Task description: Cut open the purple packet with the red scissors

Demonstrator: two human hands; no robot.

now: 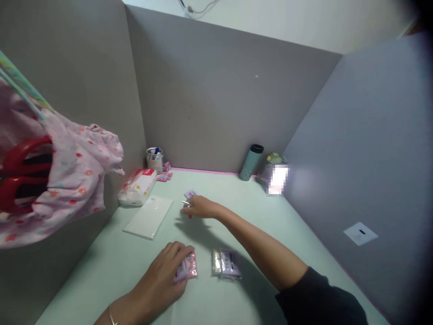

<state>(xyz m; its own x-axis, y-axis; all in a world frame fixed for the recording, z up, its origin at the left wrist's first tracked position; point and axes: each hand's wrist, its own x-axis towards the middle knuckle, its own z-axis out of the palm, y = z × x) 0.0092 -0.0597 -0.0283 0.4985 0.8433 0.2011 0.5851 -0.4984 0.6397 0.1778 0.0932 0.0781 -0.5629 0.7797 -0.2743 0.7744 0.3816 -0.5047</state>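
Observation:
My left hand (165, 268) rests on the pale green desk (257, 216) with its fingers closed on a small pink packet (187, 267). Just right of it lies a small stack of purple and yellow packets (226, 263), untouched. My right hand (199, 207) is stretched forward across the middle of the desk, fingers pinched on a thin light-coloured item, its tip poking out to the left. A small purple packet (190, 194) lies right behind that hand.
A white flat sheet (149, 216) lies at the left, a tissue pack (138, 186) and a jar of pens (154, 159) behind it. A teal bottle (251, 162) stands at the back. Grey partitions enclose the desk. Floral pink cloth (67, 180) hangs at left.

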